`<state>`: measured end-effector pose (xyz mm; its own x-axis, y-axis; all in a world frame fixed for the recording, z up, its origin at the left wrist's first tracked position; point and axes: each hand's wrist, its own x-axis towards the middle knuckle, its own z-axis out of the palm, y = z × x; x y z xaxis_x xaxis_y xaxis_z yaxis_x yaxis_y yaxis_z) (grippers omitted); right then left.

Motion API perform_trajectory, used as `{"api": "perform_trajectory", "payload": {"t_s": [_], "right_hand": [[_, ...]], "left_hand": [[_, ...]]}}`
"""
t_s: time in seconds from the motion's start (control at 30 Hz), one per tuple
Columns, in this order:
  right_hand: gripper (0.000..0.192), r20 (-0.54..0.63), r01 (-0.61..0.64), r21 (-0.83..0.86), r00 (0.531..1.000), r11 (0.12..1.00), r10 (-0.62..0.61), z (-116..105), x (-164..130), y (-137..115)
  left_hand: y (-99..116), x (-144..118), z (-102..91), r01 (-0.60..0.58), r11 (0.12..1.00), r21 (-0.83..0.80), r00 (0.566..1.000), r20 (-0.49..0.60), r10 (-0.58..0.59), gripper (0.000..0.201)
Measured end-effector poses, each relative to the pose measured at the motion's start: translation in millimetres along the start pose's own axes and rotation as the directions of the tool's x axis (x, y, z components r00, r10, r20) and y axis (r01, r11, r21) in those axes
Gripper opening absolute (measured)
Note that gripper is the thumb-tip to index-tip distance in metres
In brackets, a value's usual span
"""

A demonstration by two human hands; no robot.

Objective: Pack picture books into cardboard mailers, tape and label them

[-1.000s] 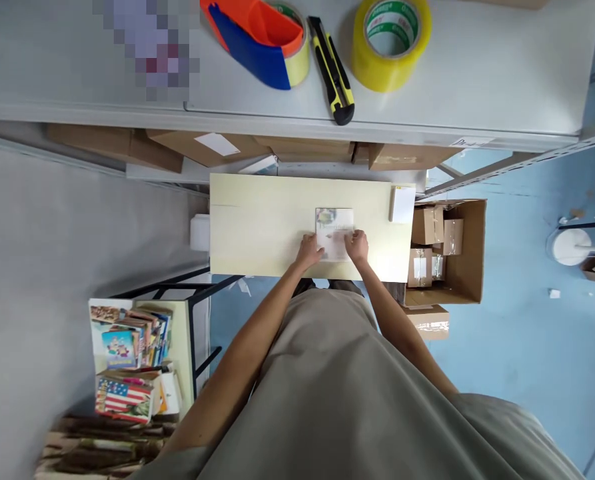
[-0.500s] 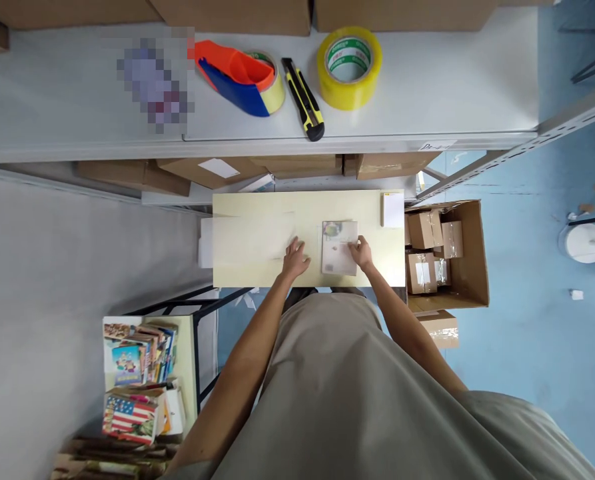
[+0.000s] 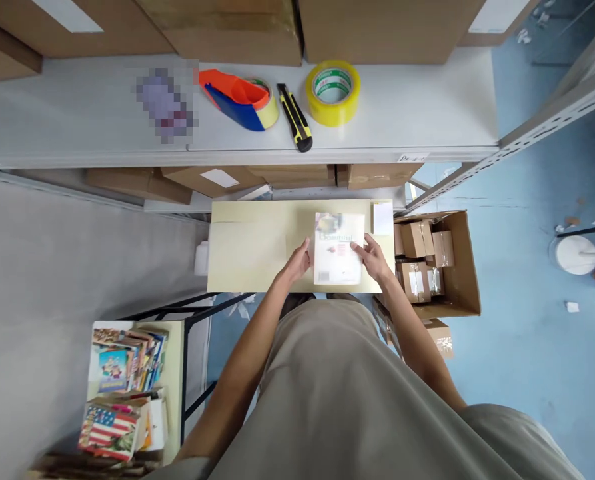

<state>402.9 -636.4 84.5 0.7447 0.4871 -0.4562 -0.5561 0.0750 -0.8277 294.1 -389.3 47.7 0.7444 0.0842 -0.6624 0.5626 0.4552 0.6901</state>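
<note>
A thin book [image 3: 338, 263] with a pale cover and the word "Beautiful" is raised a little above the cream worktable [image 3: 247, 267]. My right hand [image 3: 374, 259] grips its right edge, thumb on top of the cover. Beside the left edge is my left hand [image 3: 297, 260], fingers apart and turned toward the book; a narrow gap seems to separate them. Near the table's back right corner lies a small white pad or stack of slips [image 3: 382, 219]. The book's underside is hidden.
Above the table, a grey shelf [image 3: 402, 113] carries an orange-and-blue tape dispenser [image 3: 240, 103], a box cutter [image 3: 295, 119] and yellow tape [image 3: 332, 93]. An open carton [image 3: 470, 267] of small boxes stands right. Stacked books [image 3: 112, 370] sit lower left.
The book has come up off the table toward me in my right hand. My left hand has left the blurred pale sheet on the left and turned toward the book.
</note>
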Motion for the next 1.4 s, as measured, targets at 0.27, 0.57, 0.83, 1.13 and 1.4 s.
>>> {"api": "perform_trajectory", "payload": {"t_s": [0.27,0.57,0.83,1.13,1.4], "right_hand": [[0.061,-0.001,0.125,-0.096,0.992,0.988,-0.126,14,-7,-38],[0.091,-0.023,0.179,-0.307,0.980,0.935,-0.196,93,-5,-12],[0.057,-0.006,0.187,-0.233,0.981,0.954,-0.194,148,-16,-25],[0.069,0.229,0.088,-0.120,0.972,0.989,-0.059,132,-10,-50],[0.069,0.395,-0.062,-0.126,0.912,0.990,0.108,151,-8,-46]], "left_hand": [[76,-49,22.8,-0.251,0.944,0.213,0.965,-0.021,0.261,0.068],[87,-94,27.4,-0.250,0.613,0.750,0.742,-0.258,0.619,0.033],[57,-124,62.7,-0.376,0.459,0.805,0.686,-0.091,0.721,0.042],[93,-140,-30.2,-0.313,0.852,0.419,0.730,-0.467,0.498,0.082],[70,-164,-52.8,-0.255,0.967,-0.020,0.918,-0.320,0.235,0.072]]}}
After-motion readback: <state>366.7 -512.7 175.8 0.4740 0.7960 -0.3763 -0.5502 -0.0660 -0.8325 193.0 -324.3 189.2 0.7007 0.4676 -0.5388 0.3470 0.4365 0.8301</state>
